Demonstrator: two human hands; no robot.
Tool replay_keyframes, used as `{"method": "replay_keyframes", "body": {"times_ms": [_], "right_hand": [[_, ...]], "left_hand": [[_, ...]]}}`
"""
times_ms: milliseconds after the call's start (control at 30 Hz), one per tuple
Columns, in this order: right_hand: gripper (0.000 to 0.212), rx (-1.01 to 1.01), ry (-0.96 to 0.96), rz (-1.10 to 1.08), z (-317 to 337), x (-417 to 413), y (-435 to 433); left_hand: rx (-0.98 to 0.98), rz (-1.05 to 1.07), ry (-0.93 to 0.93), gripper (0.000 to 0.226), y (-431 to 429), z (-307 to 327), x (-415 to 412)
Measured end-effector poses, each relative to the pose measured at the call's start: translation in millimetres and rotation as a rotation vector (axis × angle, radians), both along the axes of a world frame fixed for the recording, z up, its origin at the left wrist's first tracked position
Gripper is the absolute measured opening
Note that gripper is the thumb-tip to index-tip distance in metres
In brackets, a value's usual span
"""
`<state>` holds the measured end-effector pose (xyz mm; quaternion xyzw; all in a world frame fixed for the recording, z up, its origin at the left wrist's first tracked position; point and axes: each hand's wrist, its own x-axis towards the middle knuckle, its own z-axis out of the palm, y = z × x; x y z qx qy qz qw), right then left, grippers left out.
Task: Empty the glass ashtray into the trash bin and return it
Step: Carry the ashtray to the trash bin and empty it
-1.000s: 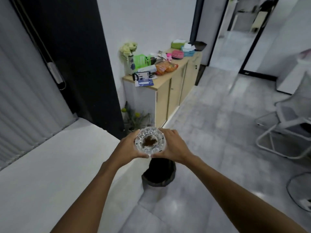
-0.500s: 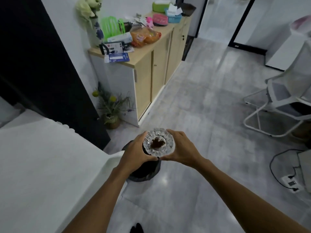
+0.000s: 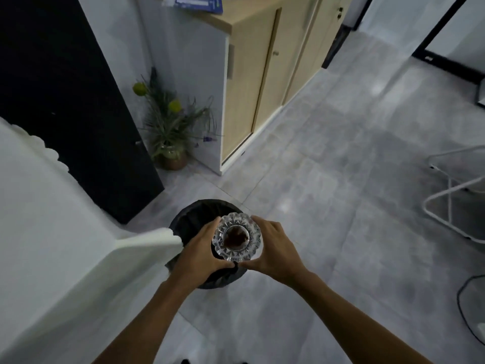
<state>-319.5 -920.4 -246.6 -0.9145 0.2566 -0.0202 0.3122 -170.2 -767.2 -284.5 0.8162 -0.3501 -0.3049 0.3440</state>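
Observation:
The glass ashtray [image 3: 237, 239] is a round cut-glass dish with brown residue in its bowl. It sits upright between both hands. My left hand [image 3: 200, 249] grips its left rim and my right hand [image 3: 273, 249] grips its right rim. Directly below it on the floor stands the trash bin [image 3: 194, 219], round and lined with a black bag. The hands and ashtray hide much of the bin's opening.
A white table [image 3: 65, 232] fills the left, its corner beside the bin. A potted plant [image 3: 170, 132] stands by a wood-fronted cabinet [image 3: 252, 82]. A white chair frame [image 3: 456, 195] and a black cable [image 3: 467, 311] are at the right. Grey tiled floor lies ahead.
The view has tilted down and moved closer to the bin. Both hands have carried the ashtray to a spot right over the bin's opening; it stays upright.

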Motion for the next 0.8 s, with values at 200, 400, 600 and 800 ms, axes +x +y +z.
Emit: {"method": "replay_keyframes", "body": {"times_ms": [200, 400, 600, 800], "right_hand": [[0.103, 0.022, 0.052, 0.061, -59.3, 8.6, -4.9], [0.106, 0.015, 0.082, 0.104, -100.2, 22.7, -10.2], [0.104, 0.083, 0.11, 0.174, -111.9, 31.7, -17.9], [0.098, 0.107, 0.118, 0.21, -94.2, 46.1, -28.3]], "left_hand": [[0.044, 0.061, 0.015, 0.121, 1.5, -62.3, -2.1], [0.083, 0.094, 0.014, 0.124, 2.1, -103.3, 6.0], [0.05, 0.089, 0.124, 0.121, 9.9, -125.4, 18.4], [0.035, 0.093, 0.242, 0.122, 7.7, -111.4, 32.6]]}}
